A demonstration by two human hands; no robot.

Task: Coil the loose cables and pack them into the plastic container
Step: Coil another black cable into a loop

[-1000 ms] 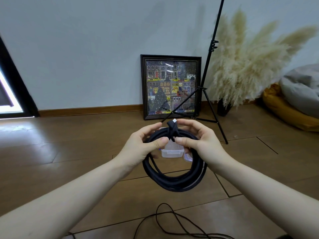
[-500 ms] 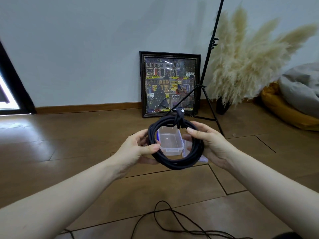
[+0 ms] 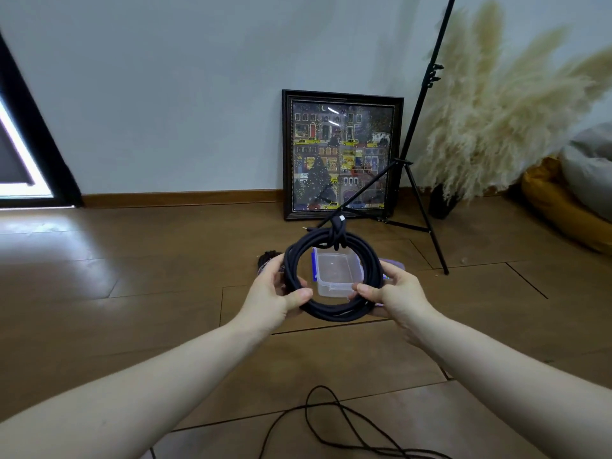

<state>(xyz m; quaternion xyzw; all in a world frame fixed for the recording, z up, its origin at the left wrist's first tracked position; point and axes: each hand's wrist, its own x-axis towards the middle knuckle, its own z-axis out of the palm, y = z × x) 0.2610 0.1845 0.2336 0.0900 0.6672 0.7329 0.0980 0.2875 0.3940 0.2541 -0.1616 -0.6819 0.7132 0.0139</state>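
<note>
- The left hand [image 3: 276, 298] has its grip closed on the lower left arc of the coiled black cable [image 3: 331, 313], thumb pressed over the front of the strands.
- The right hand [image 3: 395, 294] grips the lower right arc of the same coil, thumb on top and fingers behind.
- The coil is held up in the air as a round hoop, bound at its top by a wrapped turn [image 3: 337, 231] with a short plug end sticking out to the left.
- Seen through the hoop, the clear plastic container [image 3: 334, 270] sits open on the wooden floor [image 3: 132, 293], its lid [image 3: 392, 264] lying just beside it on the right.
- A dark bundle [image 3: 266, 258] lies on the floor left of the container, partly hidden by the left hand.
- A loose thin black cable [image 3: 318, 422] lies in loops on the floor near the person.
- Against the wall stand a framed picture [image 3: 341, 154], a black tripod [image 3: 417, 154] and pampas grass [image 3: 496, 117].
</note>
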